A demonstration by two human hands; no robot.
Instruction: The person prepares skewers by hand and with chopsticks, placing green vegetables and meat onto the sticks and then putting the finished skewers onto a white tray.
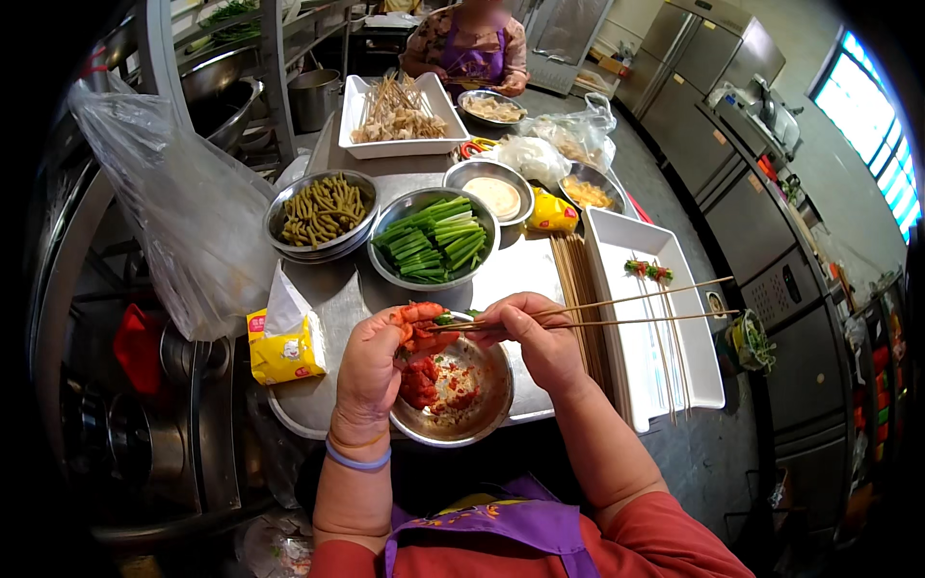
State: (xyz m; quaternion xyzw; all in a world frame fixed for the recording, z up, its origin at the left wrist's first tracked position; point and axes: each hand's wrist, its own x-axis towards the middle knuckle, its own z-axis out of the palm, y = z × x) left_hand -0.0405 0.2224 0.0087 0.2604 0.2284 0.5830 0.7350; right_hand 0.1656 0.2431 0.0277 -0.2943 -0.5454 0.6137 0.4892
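My left hand (372, 354) grips a roll of red marinated meat (419, 318) with green pieces showing at its end. Two thin wooden skewers (621, 302) are pinched in my right hand (531, 332), and their tips meet the meat. Whether the tips have gone through it is hidden by my fingers. Below both hands a steel bowl (477, 426) holds more red meat (419, 381) and bits of seasoning. Cut green scallion lengths (433, 238) fill a steel bowl just beyond. At the right, skewers with green and red rolls (649, 270) lie in a white tray (712, 383).
Loose skewers (578, 289) lie beside the tray. A yellow tissue pack (285, 347), a bowl of green beans (321, 213) and a hanging plastic bag (188, 209) are at the left. Across the table, a person in a purple apron (473, 54) sits behind a tray of skewers (401, 108).
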